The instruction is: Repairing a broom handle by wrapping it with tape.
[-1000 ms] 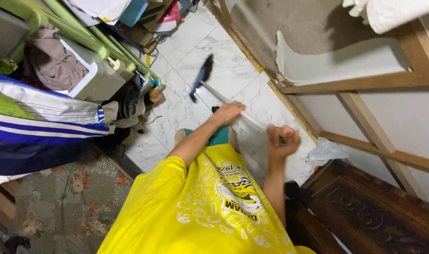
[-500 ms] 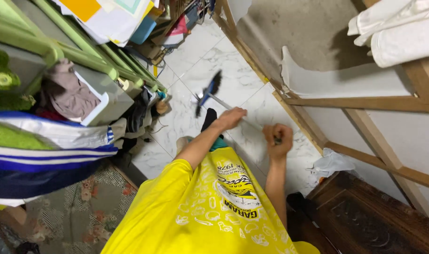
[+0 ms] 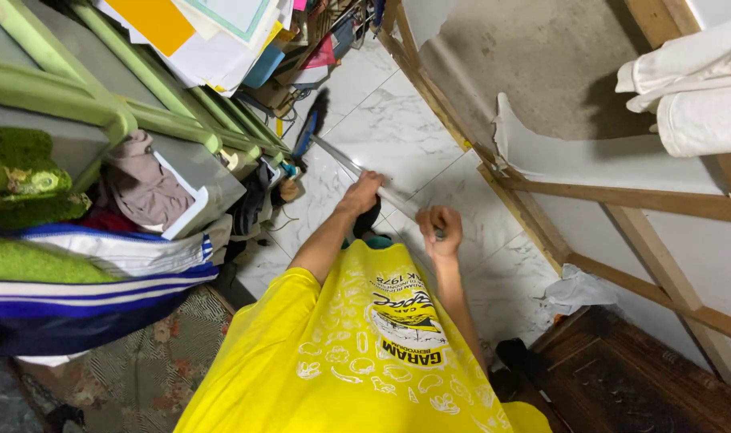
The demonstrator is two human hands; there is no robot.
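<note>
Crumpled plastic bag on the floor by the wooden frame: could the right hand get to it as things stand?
Probably yes, but not right away. The right hand is closed on the broom handle, and bare tile lies between it and the plastic bag; nothing blocks the path.

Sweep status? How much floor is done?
Mid-sweep. White tile floor by the feet looks free of debris. Both hands, left hand and right hand, grip the broom handle; the head is at the green shelf. Crumpled plastic remains.

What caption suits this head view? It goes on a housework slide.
Both hands, left hand and right hand, hold a long grey-handled broom with a blue-black head over the white marble-patterned tile floor.
</note>
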